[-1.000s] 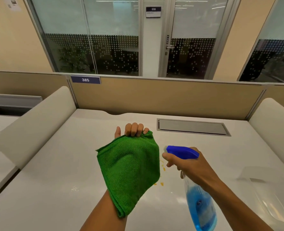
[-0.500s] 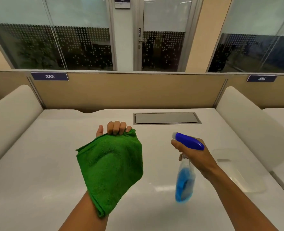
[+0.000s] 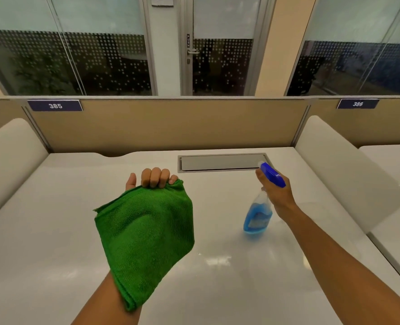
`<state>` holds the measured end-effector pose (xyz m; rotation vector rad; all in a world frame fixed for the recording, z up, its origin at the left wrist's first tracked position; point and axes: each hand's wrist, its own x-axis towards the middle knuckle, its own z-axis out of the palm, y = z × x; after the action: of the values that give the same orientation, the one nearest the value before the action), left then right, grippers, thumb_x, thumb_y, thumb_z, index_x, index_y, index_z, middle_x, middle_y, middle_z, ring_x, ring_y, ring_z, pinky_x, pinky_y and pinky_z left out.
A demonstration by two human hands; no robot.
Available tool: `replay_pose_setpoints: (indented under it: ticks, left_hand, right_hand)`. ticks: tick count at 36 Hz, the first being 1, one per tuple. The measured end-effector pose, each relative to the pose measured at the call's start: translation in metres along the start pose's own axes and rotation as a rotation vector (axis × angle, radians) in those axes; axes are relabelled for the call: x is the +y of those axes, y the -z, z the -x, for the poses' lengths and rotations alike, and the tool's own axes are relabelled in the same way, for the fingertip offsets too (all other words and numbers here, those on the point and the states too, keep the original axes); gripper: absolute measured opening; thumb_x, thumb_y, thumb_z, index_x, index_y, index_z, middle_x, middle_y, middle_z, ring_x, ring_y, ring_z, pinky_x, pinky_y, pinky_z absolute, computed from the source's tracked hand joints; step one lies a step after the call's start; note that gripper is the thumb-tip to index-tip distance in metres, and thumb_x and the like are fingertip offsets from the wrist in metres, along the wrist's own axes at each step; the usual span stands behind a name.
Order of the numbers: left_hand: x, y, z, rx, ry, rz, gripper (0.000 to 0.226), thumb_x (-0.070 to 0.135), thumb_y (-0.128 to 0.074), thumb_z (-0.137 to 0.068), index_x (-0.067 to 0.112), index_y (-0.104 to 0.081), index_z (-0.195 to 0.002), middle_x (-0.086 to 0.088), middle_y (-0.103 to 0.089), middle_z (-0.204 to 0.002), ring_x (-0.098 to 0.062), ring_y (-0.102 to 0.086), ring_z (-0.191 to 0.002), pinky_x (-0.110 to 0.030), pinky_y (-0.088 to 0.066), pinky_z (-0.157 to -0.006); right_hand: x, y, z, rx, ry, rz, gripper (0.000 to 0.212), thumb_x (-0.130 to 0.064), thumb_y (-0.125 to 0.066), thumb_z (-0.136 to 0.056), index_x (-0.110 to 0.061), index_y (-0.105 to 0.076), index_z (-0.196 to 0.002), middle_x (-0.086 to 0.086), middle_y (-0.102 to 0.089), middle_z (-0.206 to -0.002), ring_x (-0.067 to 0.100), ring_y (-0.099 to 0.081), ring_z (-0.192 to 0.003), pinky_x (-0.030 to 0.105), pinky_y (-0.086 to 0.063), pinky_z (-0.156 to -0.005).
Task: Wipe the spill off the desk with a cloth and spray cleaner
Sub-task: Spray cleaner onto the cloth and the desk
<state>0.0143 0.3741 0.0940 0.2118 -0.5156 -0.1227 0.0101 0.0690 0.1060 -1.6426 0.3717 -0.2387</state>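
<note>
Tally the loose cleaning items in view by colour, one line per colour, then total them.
Green: 1, the cloth, held up in the left hand.
Blue: 1, the spray bottle, gripped at the trigger head by the right hand, its base at the desk.
Total: 2

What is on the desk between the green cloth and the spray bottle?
Nothing: in the head view, only bare white desk with light reflections separates the green cloth from the spray bottle.
</note>
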Motion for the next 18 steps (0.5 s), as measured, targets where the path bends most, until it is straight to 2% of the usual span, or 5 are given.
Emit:
replay_pose_setpoints:
  ticks: [2,6,10,14,18]
  left_hand:
    - [0.001,0.001,0.002,0.004,0.001,0.000,0.034,0.034,-0.050,-0.092,0.012,-0.049,-0.066,-0.004,-0.044,-0.065,-0.022,-0.031,-0.067,-0.039,-0.034,-0.074]
    - [0.002,-0.001,0.008,0.017,-0.017,-0.004,0.032,0.033,-0.048,-0.093,0.016,-0.037,-0.068,-0.003,-0.035,-0.068,-0.022,-0.029,-0.069,-0.041,-0.032,-0.076]
    - [0.003,-0.002,0.013,0.035,-0.030,-0.012,0.032,0.034,-0.047,-0.093,0.017,-0.035,-0.068,-0.002,-0.035,-0.068,-0.022,-0.029,-0.068,-0.041,-0.030,-0.075]
    - [0.005,-0.003,0.017,0.049,-0.046,-0.031,0.032,0.034,-0.045,-0.093,0.016,-0.035,-0.068,-0.003,-0.035,-0.068,-0.022,-0.029,-0.068,-0.041,-0.030,-0.076]
    - [0.007,-0.005,0.020,0.049,-0.060,-0.042,0.032,0.033,-0.043,-0.094,0.015,-0.035,-0.068,-0.004,-0.035,-0.069,-0.023,-0.029,-0.069,-0.042,-0.031,-0.076]
  right_hand:
    - [0.003,0.001,-0.011,-0.011,-0.002,0.009,0.040,-0.037,-0.072,-0.090,-0.020,-0.051,-0.120,-0.002,-0.058,-0.099,0.017,-0.057,-0.086,0.028,-0.053,-0.072]
    - [0.007,0.000,-0.028,0.007,-0.006,0.022,0.043,-0.038,-0.071,-0.091,-0.019,-0.049,-0.123,0.006,-0.058,-0.110,0.020,-0.057,-0.091,0.025,-0.053,-0.069]
    - [0.015,-0.002,-0.039,0.034,-0.014,0.019,0.053,-0.039,-0.069,-0.092,-0.012,-0.048,-0.133,0.009,-0.057,-0.115,0.020,-0.056,-0.090,0.022,-0.050,-0.066]
    - [0.020,-0.001,-0.047,0.065,-0.018,-0.011,0.046,-0.040,-0.070,-0.091,-0.017,-0.050,-0.124,0.009,-0.057,-0.112,0.019,-0.056,-0.089,0.022,-0.050,-0.067]
    - [0.023,0.002,-0.051,0.073,-0.019,-0.024,0.056,-0.036,-0.071,-0.092,-0.014,-0.046,-0.138,0.006,-0.053,-0.119,0.020,-0.053,-0.105,0.023,-0.051,-0.071]
